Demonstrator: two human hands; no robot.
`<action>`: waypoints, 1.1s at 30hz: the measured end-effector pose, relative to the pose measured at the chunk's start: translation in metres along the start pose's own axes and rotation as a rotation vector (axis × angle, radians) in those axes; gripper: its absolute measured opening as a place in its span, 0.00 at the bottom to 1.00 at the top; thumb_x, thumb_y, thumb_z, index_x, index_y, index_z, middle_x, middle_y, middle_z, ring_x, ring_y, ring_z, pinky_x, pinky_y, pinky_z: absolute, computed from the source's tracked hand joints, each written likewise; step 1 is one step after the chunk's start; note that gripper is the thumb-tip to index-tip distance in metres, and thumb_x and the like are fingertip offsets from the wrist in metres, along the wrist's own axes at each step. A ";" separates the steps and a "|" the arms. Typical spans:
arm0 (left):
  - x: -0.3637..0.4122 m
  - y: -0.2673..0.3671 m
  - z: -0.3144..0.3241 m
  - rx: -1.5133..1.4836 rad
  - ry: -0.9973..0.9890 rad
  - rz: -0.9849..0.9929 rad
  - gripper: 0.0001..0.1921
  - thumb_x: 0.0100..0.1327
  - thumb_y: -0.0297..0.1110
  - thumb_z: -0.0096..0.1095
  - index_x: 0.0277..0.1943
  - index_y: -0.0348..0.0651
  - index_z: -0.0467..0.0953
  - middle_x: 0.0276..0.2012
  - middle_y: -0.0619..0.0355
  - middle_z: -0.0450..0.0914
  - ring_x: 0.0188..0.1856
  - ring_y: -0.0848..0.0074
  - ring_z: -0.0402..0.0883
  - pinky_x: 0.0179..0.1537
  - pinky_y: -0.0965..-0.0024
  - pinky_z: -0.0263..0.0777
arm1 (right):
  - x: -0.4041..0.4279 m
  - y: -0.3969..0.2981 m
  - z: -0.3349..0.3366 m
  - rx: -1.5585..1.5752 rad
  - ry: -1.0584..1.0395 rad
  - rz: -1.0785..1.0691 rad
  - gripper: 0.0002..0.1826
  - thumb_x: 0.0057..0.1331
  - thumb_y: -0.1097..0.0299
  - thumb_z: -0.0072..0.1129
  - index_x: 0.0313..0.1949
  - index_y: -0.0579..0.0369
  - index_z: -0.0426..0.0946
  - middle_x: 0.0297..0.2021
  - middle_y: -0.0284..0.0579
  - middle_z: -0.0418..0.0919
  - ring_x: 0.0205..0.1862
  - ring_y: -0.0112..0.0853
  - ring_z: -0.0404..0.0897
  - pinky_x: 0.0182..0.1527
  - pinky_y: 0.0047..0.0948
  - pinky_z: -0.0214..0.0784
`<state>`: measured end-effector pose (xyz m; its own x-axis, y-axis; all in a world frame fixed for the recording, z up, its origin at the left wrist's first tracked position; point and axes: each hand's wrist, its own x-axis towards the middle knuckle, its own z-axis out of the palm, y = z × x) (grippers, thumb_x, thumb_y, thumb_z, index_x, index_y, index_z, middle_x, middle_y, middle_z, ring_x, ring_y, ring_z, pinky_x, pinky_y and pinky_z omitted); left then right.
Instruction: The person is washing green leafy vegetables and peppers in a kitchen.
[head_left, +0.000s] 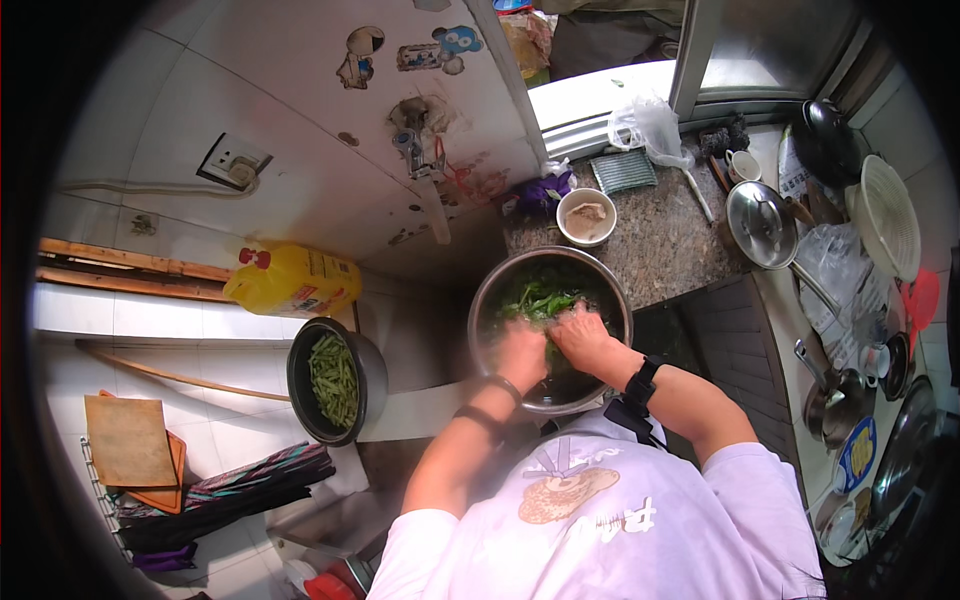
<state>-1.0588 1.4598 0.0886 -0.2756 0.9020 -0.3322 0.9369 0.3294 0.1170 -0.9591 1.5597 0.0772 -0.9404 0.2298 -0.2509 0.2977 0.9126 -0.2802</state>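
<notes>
A round metal basin (480, 352) holds water and a bunch of leafy greens (544, 300). Both of my hands reach down into it from the near side. My right hand (585, 334) has its fingers curled onto the greens, with the fingertips partly hidden among leaves and water. Beside it, my left hand (526, 351) is against the near left of the bunch, blurred, and its fingers cannot be made out. Just beyond the basin's far rim stands a white bowl (587, 217) with something pale brown inside.
A dark pot of cut green beans (334, 380) and a yellow jug (300, 281) are at the left. Above the basin, a tap (420, 169) juts from the wall. A lidded pan (762, 225), a white colander (886, 217) and a saucepan (832, 412) crowd the right counter.
</notes>
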 end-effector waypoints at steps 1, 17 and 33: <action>0.001 -0.004 0.000 -0.031 0.037 -0.014 0.27 0.34 0.30 0.70 0.42 0.32 0.72 0.43 0.40 0.68 0.47 0.49 0.71 0.42 0.58 0.74 | 0.003 0.002 -0.001 -0.003 0.003 0.000 0.19 0.45 0.71 0.59 0.41 0.55 0.73 0.42 0.51 0.70 0.45 0.50 0.71 0.39 0.46 0.70; -0.032 -0.048 -0.062 -2.156 0.088 -0.391 0.16 0.55 0.30 0.58 0.46 0.33 0.71 0.38 0.53 0.78 0.37 0.72 0.78 0.39 0.70 0.74 | -0.036 0.023 -0.071 2.167 0.260 0.151 0.15 0.51 0.78 0.54 0.40 0.58 0.70 0.36 0.38 0.74 0.36 0.24 0.74 0.40 0.24 0.68; -0.032 -0.012 -0.035 -0.143 0.169 0.081 0.40 0.46 0.38 0.67 0.61 0.37 0.55 0.63 0.40 0.50 0.64 0.48 0.50 0.58 0.51 0.56 | -0.024 -0.005 -0.015 0.118 0.231 0.099 0.28 0.50 0.70 0.56 0.53 0.51 0.63 0.54 0.52 0.61 0.55 0.51 0.63 0.43 0.47 0.66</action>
<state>-1.0692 1.4370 0.1301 -0.2441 0.9571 -0.1562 0.9210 0.2792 0.2718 -0.9403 1.5545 0.0987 -0.9144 0.3990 -0.0680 0.3942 0.8394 -0.3741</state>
